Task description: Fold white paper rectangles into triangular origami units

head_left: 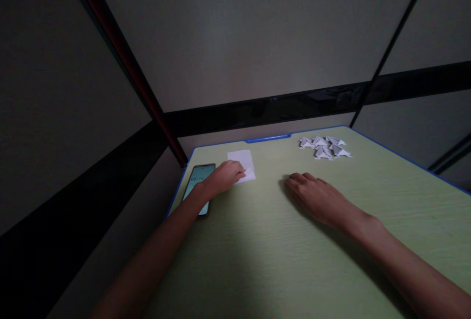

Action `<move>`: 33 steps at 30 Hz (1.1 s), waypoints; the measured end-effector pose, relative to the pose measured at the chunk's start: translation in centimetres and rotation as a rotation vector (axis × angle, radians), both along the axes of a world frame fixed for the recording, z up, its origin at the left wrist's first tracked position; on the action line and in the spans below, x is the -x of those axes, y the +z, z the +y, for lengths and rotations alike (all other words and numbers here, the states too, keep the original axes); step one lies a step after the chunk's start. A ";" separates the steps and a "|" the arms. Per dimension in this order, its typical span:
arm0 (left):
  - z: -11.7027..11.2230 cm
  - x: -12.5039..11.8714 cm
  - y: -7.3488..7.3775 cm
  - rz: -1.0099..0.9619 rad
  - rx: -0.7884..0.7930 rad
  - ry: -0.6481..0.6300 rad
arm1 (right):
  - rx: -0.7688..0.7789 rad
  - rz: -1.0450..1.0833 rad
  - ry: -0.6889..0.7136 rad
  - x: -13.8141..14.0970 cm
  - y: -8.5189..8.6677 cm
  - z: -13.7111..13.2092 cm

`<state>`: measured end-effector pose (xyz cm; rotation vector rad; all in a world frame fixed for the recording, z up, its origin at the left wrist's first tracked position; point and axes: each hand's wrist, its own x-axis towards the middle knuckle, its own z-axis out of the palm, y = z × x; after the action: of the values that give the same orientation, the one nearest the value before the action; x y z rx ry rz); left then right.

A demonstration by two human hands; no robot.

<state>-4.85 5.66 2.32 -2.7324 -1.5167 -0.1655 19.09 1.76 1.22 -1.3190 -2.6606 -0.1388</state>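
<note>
My left hand (223,177) reaches to the far left of the green table (257,250) and pinches the corner of a white paper sheet (243,161) that lies on a small stack. Its forearm crosses over a phone (198,181) with a lit timer screen. My right hand (316,197) rests palm down on the table in the middle, fingers stretched flat, holding nothing. A heap of several folded white paper figures (324,146) sits at the far right of the table, apart from both hands.
The table has a blue rim (268,138) and stands against a grey wall with dark bars. A dark red-edged post (121,59) runs down to the table's far left corner.
</note>
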 end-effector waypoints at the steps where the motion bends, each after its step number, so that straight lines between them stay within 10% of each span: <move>1: -0.1 0.0 0.0 0.001 -0.004 0.010 | 0.005 -0.033 0.005 0.0 0.0 0.0; 10: -1.8 -1.8 1.3 -0.033 -0.122 0.206 | 0.039 -0.073 -0.062 0.2 0.4 -0.1; 16: -4.4 -3.4 3.1 -0.872 -0.115 0.224 | 0.225 0.604 -0.118 0.8 0.0 1.0; 19: -6.1 -4.0 1.9 -1.147 0.148 0.333 | 0.619 1.213 -0.256 1.2 0.0 1.7; 23: -7.4 -4.2 -0.5 -1.343 0.263 0.405 | 0.914 1.515 -0.391 1.7 0.4 1.6; 33: -7.3 -3.8 -2.1 -1.776 0.388 0.405 | 0.805 1.400 -0.304 2.2 -0.5 1.0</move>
<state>-1.09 -1.61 0.25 -1.9292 -2.2124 -3.0009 16.87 2.81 0.75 -1.1906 -1.2653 1.3667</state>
